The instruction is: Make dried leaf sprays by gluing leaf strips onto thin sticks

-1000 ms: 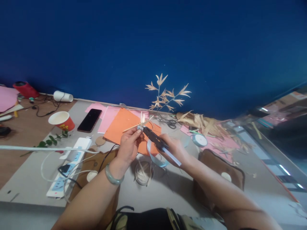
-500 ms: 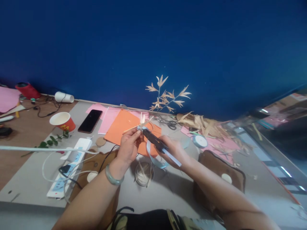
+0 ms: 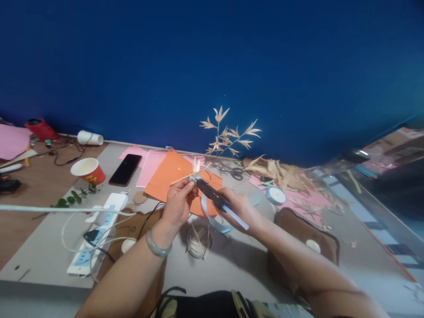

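My left hand [image 3: 179,197] pinches a small flower of pale dried husk [image 3: 196,166] at its base, where light blue ribbon wraps it. My right hand [image 3: 239,207] is closed around a black glue gun [image 3: 212,194] with a pale glue stick poking out of its back. The gun's nozzle meets the flower's base, or lies just beside it; I cannot tell which. A loop of light blue ribbon [image 3: 212,220] hangs below the flower. Beyond my hands, a branch with several dried husk flowers [image 3: 226,132] rises against the blue wall.
Orange paper [image 3: 162,176] lies under my hands. Scissors [image 3: 234,173], a ribbon roll [image 3: 275,195] and dried husks [image 3: 285,174] are behind and right. A phone [image 3: 126,169], paper cup [image 3: 88,171] and corded power strip [image 3: 97,236] are left. A round container of strips [image 3: 198,242] stands in front.
Both hands keep nearly the same pose, with the glue gun still at the flower's base. The whole view has shifted very slightly.
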{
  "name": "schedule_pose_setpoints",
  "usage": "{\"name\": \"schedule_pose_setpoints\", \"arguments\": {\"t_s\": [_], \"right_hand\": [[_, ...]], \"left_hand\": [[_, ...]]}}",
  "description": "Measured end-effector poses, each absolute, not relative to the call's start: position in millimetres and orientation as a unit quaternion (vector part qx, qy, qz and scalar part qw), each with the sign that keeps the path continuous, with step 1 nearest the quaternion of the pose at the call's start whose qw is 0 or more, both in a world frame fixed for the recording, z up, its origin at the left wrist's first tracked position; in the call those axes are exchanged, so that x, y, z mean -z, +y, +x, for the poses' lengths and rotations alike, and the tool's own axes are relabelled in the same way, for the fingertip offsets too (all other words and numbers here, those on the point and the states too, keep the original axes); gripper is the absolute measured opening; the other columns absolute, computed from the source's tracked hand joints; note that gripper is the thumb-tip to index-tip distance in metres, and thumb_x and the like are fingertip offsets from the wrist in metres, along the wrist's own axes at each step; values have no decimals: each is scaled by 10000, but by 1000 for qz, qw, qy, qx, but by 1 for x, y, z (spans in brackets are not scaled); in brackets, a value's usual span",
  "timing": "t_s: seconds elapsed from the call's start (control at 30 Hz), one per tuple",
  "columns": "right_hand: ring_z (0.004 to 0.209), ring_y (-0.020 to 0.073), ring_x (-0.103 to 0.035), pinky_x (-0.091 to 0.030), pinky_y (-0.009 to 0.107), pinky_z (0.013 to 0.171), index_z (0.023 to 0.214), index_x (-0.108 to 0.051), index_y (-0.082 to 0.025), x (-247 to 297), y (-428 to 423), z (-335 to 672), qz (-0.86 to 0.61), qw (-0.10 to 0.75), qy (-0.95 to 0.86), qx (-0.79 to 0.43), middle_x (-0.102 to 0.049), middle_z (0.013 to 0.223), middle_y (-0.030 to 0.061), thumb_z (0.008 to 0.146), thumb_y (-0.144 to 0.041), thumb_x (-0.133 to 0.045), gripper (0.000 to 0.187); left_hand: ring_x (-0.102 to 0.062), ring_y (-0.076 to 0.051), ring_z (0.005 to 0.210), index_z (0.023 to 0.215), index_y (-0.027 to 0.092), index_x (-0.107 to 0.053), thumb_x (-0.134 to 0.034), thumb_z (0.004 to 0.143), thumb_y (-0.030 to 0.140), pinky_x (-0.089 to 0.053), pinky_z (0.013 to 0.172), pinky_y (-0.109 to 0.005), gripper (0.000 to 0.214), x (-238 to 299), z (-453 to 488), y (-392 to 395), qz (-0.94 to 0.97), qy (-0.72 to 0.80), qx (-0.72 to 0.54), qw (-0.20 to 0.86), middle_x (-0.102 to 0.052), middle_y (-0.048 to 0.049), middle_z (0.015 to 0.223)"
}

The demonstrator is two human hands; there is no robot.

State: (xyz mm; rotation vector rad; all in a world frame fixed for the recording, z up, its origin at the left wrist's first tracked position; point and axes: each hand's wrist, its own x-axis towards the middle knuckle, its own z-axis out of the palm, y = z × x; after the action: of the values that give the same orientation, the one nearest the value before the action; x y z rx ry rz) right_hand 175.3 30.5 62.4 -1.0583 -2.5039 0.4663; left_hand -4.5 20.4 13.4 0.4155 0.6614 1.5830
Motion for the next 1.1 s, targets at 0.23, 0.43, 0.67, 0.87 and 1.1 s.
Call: {"name": "schedule_pose_setpoints", "arguments": {"t_s": [0.23,0.43,0.67,0.87,1.1], "right_hand": [[606,159,-594,-412,248,563,874,-493,-192,-70,29,173,-377,173,-893,-176,-628,748,51,835,-300,-521,118],[618,154,-598,-404,234,559,939,-507,-197,-62,27,183,-361,166,-902,-170,-651,752,38,838,-298,-548,148],[733,199,-624,-392,263,612,1059,-545,-196,-49,59,228,-408,111,-906,-14,-681,846,68,836,-274,-531,237],[919,254,-593,-381,298,712,1105,-530,-127,-36,117,255,-532,0,-845,47,-655,1026,145,792,-209,-535,323],[960,288,-564,-369,350,798,1105,-577,-66,-12,151,259,-541,-8,-840,40,-636,1049,203,790,-128,-511,328]], "left_hand": [[-521,-54,581,769,120,-662,-759,666,206,-423,591,-176,165,-13,-4,20,190,282,-690,639,-591,10,664],[-546,-62,614,764,127,-646,-758,669,205,-449,641,-192,167,-11,-6,21,179,300,-700,623,-588,14,662],[-558,-60,603,794,133,-648,-770,652,180,-451,610,-182,193,-14,-6,20,148,319,-712,608,-599,18,661],[-555,-46,590,806,125,-660,-786,632,168,-450,580,-154,220,-17,-4,17,137,330,-705,612,-618,14,676],[-551,-38,567,811,132,-651,-781,627,151,-459,560,-141,225,-15,-4,17,142,329,-680,640,-616,15,679]]}}
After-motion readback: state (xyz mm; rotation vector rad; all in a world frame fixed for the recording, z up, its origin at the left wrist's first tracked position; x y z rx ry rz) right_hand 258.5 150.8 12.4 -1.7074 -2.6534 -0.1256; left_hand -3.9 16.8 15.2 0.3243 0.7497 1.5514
